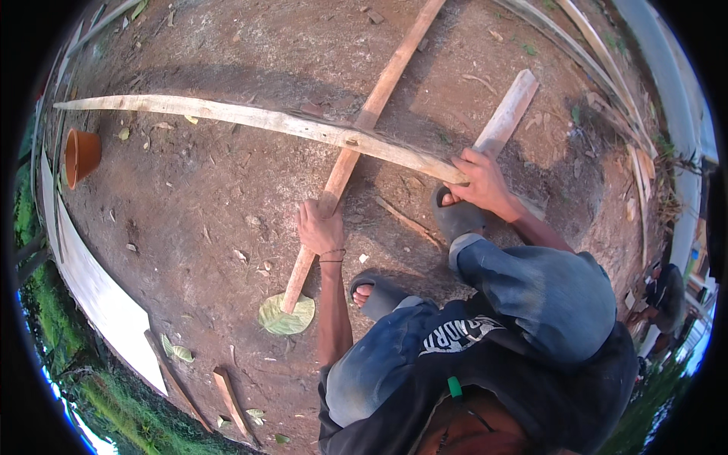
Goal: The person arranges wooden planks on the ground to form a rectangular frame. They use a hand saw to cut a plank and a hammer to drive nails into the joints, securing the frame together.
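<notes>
A long pale wooden plank (250,117) runs across the ground from the far left to my feet. It crosses over a narrower reddish wooden strip (394,72) that slants from the top toward the lower left. My left hand (320,227) is closed around this strip below the crossing. The strip's near end lies over a big green leaf (292,315). My right hand (483,180) grips the near end of the long plank, its fingers over the edge. A short wooden board (509,110) extends beyond that hand, partly hidden by it.
An orange-brown pot (82,158) lies tipped at the left. A white sheet (102,280) borders the ground there, with loose wood pieces (231,398) below it. Long wooden strips (607,64) lie at the right. A thin stick (409,221) is between my sandalled feet (459,216) and the strip.
</notes>
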Tool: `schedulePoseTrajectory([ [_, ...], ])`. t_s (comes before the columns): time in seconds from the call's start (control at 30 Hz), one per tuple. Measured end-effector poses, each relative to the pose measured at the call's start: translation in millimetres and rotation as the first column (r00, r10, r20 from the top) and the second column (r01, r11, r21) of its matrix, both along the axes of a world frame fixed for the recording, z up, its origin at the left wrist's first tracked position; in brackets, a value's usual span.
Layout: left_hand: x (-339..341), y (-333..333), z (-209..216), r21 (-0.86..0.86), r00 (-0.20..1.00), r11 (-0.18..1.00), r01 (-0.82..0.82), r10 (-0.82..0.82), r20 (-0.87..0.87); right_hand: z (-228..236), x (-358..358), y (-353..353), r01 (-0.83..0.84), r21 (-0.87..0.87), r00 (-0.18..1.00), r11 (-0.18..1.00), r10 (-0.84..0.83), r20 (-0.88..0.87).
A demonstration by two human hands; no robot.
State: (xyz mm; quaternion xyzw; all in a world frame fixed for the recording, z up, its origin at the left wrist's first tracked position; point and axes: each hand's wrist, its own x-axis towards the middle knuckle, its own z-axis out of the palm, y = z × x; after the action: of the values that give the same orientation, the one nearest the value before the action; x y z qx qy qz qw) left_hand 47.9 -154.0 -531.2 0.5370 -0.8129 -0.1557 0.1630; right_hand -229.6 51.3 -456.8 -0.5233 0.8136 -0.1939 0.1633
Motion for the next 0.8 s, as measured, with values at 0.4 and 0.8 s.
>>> schedulePoseTrajectory([
  [0.4,-5.2,33.6,5.4,0.059,1.000,0.998,0.030,-0.030,-0.007,-11.1,5.1,3.4,0.031,-0.046,0.998,0.998,-0.028,0.061],
  [0.8,3.1,17.2,9.0,0.451,0.959,0.864,0.225,-0.278,0.054,-19.0,-2.2,18.2,0.027,0.120,0.998,0.992,-0.033,0.044],
])
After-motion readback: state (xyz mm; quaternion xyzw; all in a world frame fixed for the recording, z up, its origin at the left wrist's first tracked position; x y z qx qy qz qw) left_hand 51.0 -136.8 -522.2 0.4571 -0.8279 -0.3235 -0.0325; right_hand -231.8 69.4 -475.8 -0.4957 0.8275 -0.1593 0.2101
